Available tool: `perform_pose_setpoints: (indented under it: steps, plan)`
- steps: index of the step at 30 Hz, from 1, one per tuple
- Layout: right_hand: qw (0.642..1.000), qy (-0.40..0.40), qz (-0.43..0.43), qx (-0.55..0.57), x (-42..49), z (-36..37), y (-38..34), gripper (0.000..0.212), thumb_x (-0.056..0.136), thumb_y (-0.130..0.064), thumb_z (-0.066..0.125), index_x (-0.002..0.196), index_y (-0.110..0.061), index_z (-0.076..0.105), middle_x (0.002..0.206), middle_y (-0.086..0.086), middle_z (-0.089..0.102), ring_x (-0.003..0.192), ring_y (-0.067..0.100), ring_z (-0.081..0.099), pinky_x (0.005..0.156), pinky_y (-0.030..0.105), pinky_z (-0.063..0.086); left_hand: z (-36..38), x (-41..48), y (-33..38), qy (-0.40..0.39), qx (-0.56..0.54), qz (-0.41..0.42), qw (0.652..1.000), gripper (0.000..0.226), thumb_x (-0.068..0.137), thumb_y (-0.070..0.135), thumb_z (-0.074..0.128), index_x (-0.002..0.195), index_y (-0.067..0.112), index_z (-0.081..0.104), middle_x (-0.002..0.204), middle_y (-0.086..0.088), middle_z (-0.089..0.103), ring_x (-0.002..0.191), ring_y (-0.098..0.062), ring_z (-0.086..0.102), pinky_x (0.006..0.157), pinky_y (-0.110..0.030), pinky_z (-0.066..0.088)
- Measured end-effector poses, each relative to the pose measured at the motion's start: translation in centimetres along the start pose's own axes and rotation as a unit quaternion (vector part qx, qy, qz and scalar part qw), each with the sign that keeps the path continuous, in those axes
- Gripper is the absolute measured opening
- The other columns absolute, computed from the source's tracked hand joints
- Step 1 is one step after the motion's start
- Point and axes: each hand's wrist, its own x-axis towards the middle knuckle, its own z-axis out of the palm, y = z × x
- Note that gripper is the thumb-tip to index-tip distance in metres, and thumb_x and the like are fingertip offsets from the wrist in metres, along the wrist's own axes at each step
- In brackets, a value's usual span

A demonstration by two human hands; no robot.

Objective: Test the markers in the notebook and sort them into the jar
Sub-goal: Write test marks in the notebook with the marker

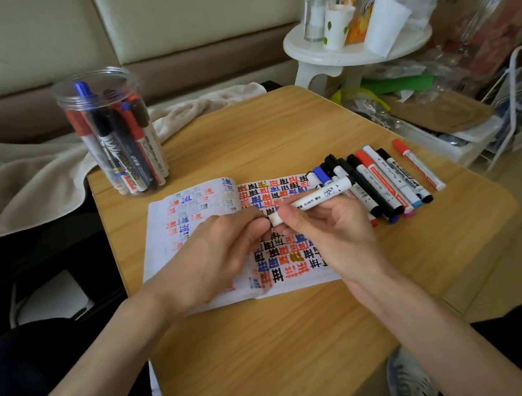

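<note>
Right hand (328, 232) grips the white marker (315, 199), left hand (223, 251) pinches its near end; a sudden slip could smear the notebook (186, 212) beneath or scatter the loose markers (381, 180) beyond.

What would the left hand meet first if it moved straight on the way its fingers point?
Most likely the right hand, gripping the white marker whose end the left hand pinches; depth is unclear.
</note>
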Motion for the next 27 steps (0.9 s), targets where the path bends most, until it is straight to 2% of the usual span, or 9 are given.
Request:
perform_pose_setpoints:
  steps: [2, 5, 8, 12, 15, 18, 21, 25, 27]
  plan:
    - [1.000, -0.006, -0.019, -0.007, 0.0, -0.2, -0.2, 0.016, 0.083, -0.018, 0.079, 0.098, -0.012, 0.077, 0.091, 0.006, 0.081, 0.087, 0.020, 0.078, 0.079, 0.025, 0.061, -0.6, 0.2, -0.1, -0.030, -0.066, -0.001, 0.997, 0.031, 0.108, 0.032, 0.043, 0.086, 0.017, 0.059, 0.073, 0.002, 0.058, 0.066, -0.008, 0.052, 0.063, -0.025, 0.042]
    - [0.999, -0.017, -0.034, -0.018, 0.0, -0.3, -0.1, 0.015, 0.085, -0.014, 0.079, 0.100, -0.011, 0.077, 0.092, 0.005, 0.081, 0.088, 0.019, 0.078, 0.077, 0.023, 0.061, -1.0, 0.3, 0.2, -0.061, -0.141, -0.017, 0.988, 0.033, 0.107, 0.029, 0.044, 0.089, 0.007, 0.061, 0.078, -0.013, 0.057, 0.069, -0.015, 0.052, 0.065, -0.027, 0.046]
    - [0.998, -0.024, -0.056, -0.015, 0.0, -0.4, 0.0, 0.013, 0.087, -0.008, 0.078, 0.100, -0.006, 0.076, 0.092, 0.006, 0.081, 0.088, 0.019, 0.079, 0.077, 0.022, 0.060, -1.1, 0.3, 0.4, -0.073, -0.193, -0.033, 0.978, 0.031, 0.106, 0.024, 0.044, 0.087, 0.007, 0.062, 0.073, 0.001, 0.055, 0.067, -0.001, 0.051, 0.066, -0.014, 0.044]
    - [0.995, -0.036, -0.090, -0.017, 0.0, -0.6, 0.1, 0.014, 0.087, -0.004, 0.076, 0.100, -0.001, 0.075, 0.090, 0.008, 0.080, 0.085, 0.019, 0.078, 0.077, 0.022, 0.060, -1.2, 0.4, 0.4, -0.101, -0.228, -0.045, 0.967, 0.032, 0.108, 0.015, 0.040, 0.086, 0.002, 0.059, 0.065, 0.016, 0.052, 0.060, 0.002, 0.048, 0.064, -0.009, 0.041]
    - [0.994, -0.041, -0.096, -0.025, 0.2, -0.7, 0.0, 0.014, 0.086, -0.008, 0.077, 0.099, -0.003, 0.075, 0.089, 0.007, 0.080, 0.083, 0.020, 0.078, 0.076, 0.023, 0.060, -1.0, 0.4, 0.3, -0.117, -0.265, -0.057, 0.955, 0.032, 0.109, 0.017, 0.038, 0.090, 0.001, 0.059, 0.059, 0.016, 0.048, 0.054, 0.001, 0.043, 0.058, -0.009, 0.038]
    - [0.994, -0.050, -0.083, -0.045, 0.5, -0.8, 0.2, 0.015, 0.091, -0.017, 0.073, 0.102, -0.007, 0.074, 0.095, 0.005, 0.080, 0.092, 0.018, 0.077, 0.082, 0.025, 0.060, -0.4, 0.2, -0.1, -0.078, -0.225, -0.043, 0.970, 0.036, 0.107, 0.034, 0.041, 0.096, 0.010, 0.066, 0.068, 0.005, 0.057, 0.062, -0.011, 0.050, 0.061, -0.027, 0.041]
    - [0.994, -0.083, -0.059, -0.050, 0.8, -1.1, -0.3, 0.024, 0.103, -0.024, 0.058, 0.111, -0.002, 0.064, 0.107, 0.008, 0.078, 0.105, 0.022, 0.076, 0.091, 0.036, 0.061, -0.3, 0.0, -0.4, 0.013, -0.147, -0.028, 0.989, 0.033, 0.106, 0.041, 0.044, 0.115, 0.019, 0.067, 0.106, 0.006, 0.071, 0.097, -0.009, 0.067, 0.081, -0.026, 0.051]
    - [0.975, -0.129, -0.053, -0.175, 1.0, -1.7, -0.7, 0.027, 0.107, -0.035, 0.047, 0.108, -0.011, 0.056, 0.086, 0.012, 0.073, 0.073, 0.023, 0.074, 0.066, 0.039, 0.062, -1.4, 0.1, 0.1, 0.199, 0.037, 0.062, 0.977, 0.049, 0.105, 0.034, 0.054, 0.150, 0.018, 0.044, 0.149, 0.000, 0.041, 0.139, -0.017, 0.044, 0.110, -0.034, 0.042]
    - [0.949, -0.156, -0.111, -0.250, 0.9, -1.3, -0.4, 0.026, 0.109, -0.034, 0.042, 0.101, -0.019, 0.061, 0.068, 0.000, 0.060, 0.055, 0.016, 0.055, 0.050, 0.036, 0.047, -1.7, 0.2, 0.4, 0.203, 0.168, 0.131, 0.956, 0.053, 0.105, 0.036, 0.053, 0.153, 0.017, 0.043, 0.157, -0.003, 0.037, 0.149, -0.022, 0.032, 0.118, -0.040, 0.029]
